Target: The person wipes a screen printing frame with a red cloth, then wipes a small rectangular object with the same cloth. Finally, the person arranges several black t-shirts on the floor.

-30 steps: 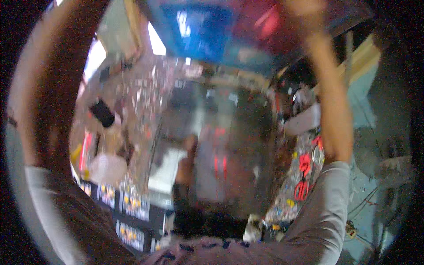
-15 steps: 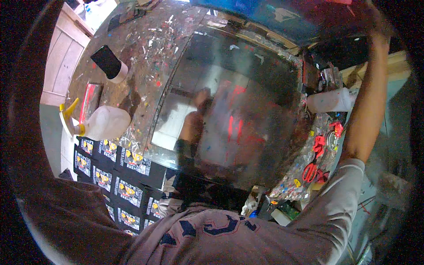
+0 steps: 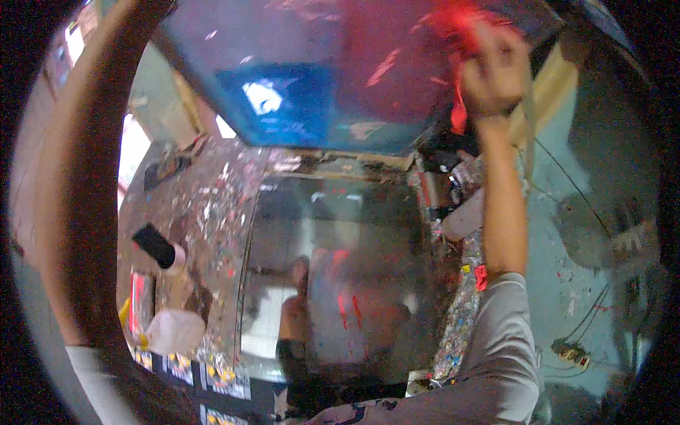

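Observation:
My right hand [image 3: 496, 74], smeared by motion, is at the upper right edge of a raised, tilted screen-printing frame [image 3: 297, 35]. Its fingers press a bright red, rag-like cloth [image 3: 464, 28] against the frame's surface, and a strip of the red hangs down below the wrist side. That surface is dull red and purple, with a blue patch at its lower left. My left arm [image 3: 78, 177] is raised along the left side; its hand lies beyond the upper edge. Below the frame lies a dark, glossy printing board [image 3: 340, 219] with red marks and reflections on it.
On the paint-spattered table [image 3: 205, 212] at left are a black-and-pale block-like object [image 3: 157, 246] and a whitish spray bottle [image 3: 173, 331]. Printed black fabric [image 3: 227, 382] lies nearer. A translucent bottle [image 3: 464, 216] lies at right. A power strip [image 3: 572, 353] is on the floor.
My view has tilted up, showing more of the raised frame. My right hand has come into clear view with the red cloth. My left arm has risen into view at the left.

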Tool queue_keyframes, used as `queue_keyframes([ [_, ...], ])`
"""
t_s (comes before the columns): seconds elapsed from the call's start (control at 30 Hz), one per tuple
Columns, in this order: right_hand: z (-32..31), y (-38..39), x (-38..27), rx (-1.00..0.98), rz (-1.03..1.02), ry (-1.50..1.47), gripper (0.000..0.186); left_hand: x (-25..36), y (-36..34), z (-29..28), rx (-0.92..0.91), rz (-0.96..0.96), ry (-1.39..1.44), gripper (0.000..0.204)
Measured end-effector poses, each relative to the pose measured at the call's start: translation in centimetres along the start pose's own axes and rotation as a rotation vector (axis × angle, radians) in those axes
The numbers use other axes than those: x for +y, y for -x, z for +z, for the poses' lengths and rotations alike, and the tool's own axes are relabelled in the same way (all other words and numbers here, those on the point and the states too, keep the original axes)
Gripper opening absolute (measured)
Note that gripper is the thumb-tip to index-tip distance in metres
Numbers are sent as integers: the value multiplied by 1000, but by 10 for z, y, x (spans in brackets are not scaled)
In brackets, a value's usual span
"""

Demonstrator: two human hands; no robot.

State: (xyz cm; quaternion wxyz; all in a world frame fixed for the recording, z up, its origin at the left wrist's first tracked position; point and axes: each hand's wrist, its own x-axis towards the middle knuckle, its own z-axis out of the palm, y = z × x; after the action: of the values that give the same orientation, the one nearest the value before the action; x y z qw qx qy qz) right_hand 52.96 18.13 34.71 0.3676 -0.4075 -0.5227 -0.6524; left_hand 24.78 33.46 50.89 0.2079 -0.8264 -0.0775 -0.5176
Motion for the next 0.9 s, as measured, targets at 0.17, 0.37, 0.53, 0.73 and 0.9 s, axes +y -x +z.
queue_keyframes([
  [0.17,6,156,-13,-444,-90,-211,47,23,4,22,-35,-115,255,47],
  [0.37,-18,92,6,-426,-211,-258,36,28,6,13,-27,-153,163,45],
  [0.53,-22,-16,24,-16,-44,-86,52,30,4,-2,-30,-161,182,44],
  [0.73,-12,94,-4,-72,107,-72,50,32,5,16,-96,-172,185,51],
  [0.9,26,196,-84,-375,362,-219,40,36,25,-22,-94,-131,200,68],
])
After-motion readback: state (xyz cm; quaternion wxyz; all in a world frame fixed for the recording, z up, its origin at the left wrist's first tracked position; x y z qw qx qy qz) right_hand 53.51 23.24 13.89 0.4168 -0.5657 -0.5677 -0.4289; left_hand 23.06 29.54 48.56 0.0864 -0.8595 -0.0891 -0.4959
